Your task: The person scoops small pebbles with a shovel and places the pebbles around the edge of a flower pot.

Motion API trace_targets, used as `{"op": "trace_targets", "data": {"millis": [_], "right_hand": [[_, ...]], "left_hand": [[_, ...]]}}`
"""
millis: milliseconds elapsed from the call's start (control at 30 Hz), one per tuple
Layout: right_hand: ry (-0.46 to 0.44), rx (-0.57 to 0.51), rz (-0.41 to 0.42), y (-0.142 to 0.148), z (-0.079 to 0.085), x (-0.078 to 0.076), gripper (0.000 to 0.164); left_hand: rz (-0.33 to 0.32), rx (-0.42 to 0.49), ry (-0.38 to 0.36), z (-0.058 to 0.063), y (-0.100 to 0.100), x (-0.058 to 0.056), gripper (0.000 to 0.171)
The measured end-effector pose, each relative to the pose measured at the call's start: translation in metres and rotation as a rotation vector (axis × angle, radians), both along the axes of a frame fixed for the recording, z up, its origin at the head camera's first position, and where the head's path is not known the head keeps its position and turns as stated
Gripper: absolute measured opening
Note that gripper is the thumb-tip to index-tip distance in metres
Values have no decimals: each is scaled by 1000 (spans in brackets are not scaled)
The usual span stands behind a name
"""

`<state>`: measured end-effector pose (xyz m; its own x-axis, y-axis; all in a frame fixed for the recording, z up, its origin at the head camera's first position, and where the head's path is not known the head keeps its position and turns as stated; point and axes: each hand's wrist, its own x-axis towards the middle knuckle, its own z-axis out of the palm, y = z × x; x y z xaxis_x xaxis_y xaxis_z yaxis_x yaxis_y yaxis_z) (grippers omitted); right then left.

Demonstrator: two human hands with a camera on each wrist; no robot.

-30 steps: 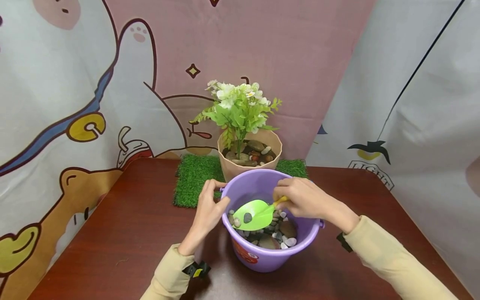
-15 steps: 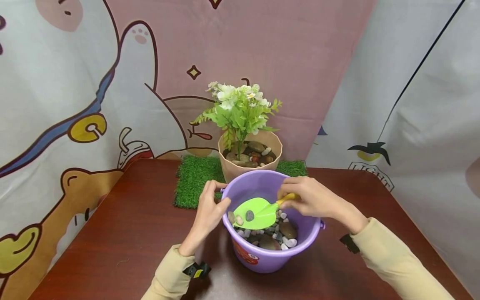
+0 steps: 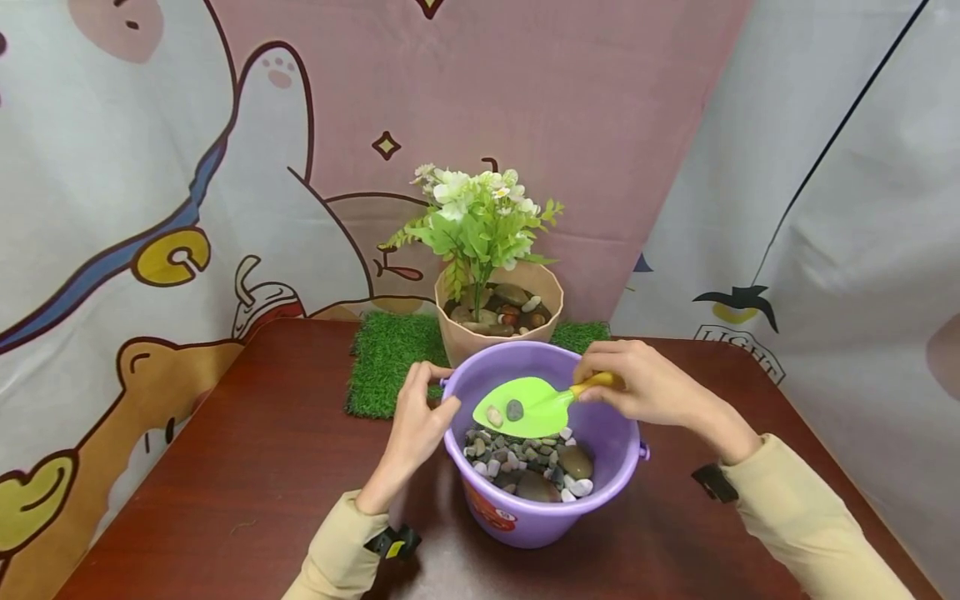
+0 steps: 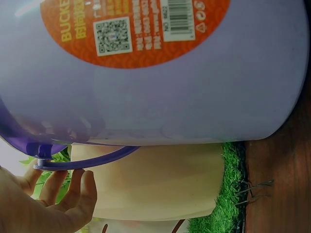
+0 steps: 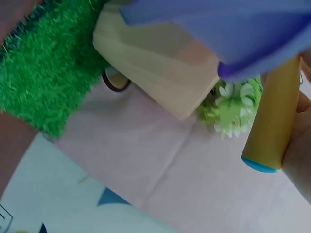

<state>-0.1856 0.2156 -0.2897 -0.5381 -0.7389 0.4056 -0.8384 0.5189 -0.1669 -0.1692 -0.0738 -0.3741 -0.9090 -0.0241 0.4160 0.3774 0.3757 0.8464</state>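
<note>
In the head view a purple bucket (image 3: 551,523) stands on the table, partly filled with pebbles (image 3: 517,454). My right hand (image 3: 648,383) grips the yellow handle (image 5: 274,116) of a green trowel (image 3: 543,412), whose blade is over the pebbles within the bucket's mouth. On the blade lie a grey pebble (image 3: 514,409) and a pale pebble (image 3: 494,417). My left hand (image 3: 418,425) holds the bucket's left rim beside the handle joint; in the left wrist view its bent fingers (image 4: 87,187) touch the purple bail handle (image 4: 90,162).
Behind the bucket a beige pot (image 3: 498,340) with white flowers (image 3: 487,204) and stones stands on a green artificial turf mat (image 3: 390,375). The reddish-brown table (image 3: 247,467) backs onto a printed cloth (image 3: 600,125).
My right hand has lifted the trowel up and to the right, clear of the pebble layer. Its blade now carries two pebbles. The left hand stays at the rim.
</note>
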Motion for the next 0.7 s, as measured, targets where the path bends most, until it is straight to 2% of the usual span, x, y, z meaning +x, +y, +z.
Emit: {"op": "trace_targets", "data": {"millis": [133, 333, 433, 567, 700], "right_hand": [[25, 23, -83, 3, 12, -2, 15], [82, 119, -309, 7, 31, -8, 9], [94, 153, -392, 10, 37, -14, 7], [148, 195, -469, 12, 42, -23, 6], [252, 243, -512, 12, 45, -31, 9]], "left_hand": [[2, -3, -2, 0, 0, 0, 31], [-1, -2, -2, 0, 0, 0, 31], [-2, 4, -2, 0, 0, 0, 31], [-2, 8, -1, 1, 0, 0, 31], [-4, 8, 4, 0, 0, 0, 31]]}}
